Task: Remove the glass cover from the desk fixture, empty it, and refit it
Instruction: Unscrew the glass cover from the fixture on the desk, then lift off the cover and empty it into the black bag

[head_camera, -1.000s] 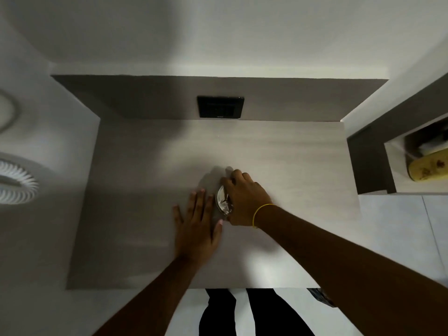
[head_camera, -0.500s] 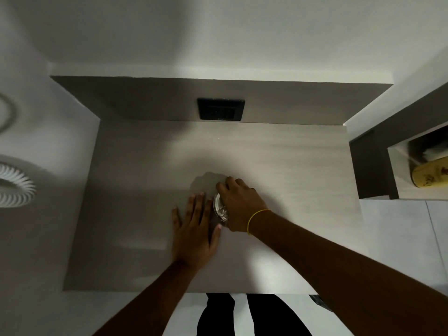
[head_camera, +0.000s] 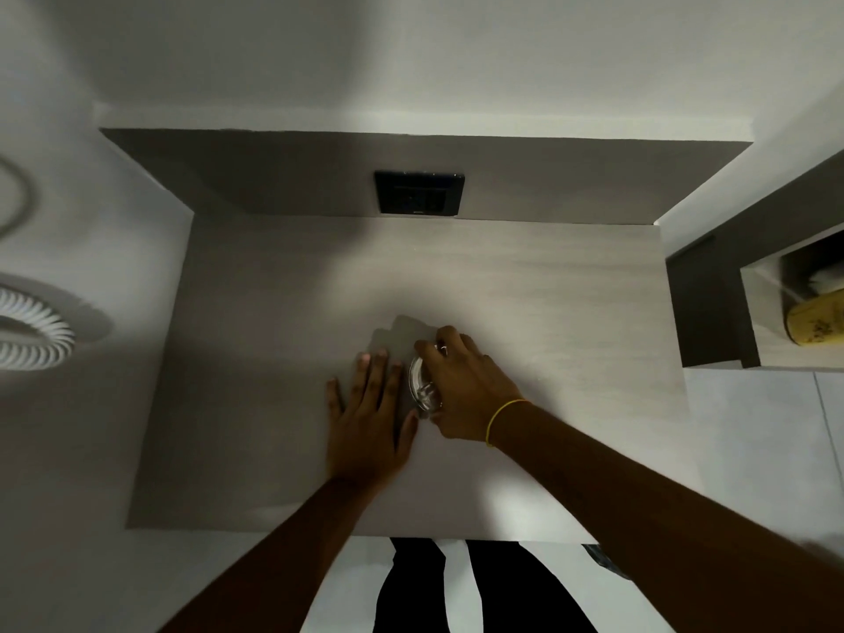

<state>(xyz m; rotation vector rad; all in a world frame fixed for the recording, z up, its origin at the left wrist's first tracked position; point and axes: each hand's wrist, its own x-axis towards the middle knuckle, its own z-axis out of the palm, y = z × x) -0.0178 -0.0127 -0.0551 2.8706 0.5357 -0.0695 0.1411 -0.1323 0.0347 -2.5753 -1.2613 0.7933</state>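
A small round clear glass cover [head_camera: 421, 385] sits on the pale wooden desk [head_camera: 525, 303] near its middle. My right hand [head_camera: 466, 386] curls over the cover from the right, fingers wrapped around its rim, and hides most of it. A yellow band circles that wrist. My left hand [head_camera: 370, 404] lies flat on the desk just left of the cover, fingers spread, thumb tip close to the glass. The fixture beneath the cover is hidden.
A black socket panel [head_camera: 419, 193] is set in the dark back panel of the desk. A white ribbed round object [head_camera: 32, 331] shows at the left edge. To the right a shelf niche holds a yellow object [head_camera: 815, 319]. My dark trouser legs stand below the desk's front edge.
My right hand has stayed on the glass cover, with its fingers shifting slightly around the rim. The left hand remains flat beside it.
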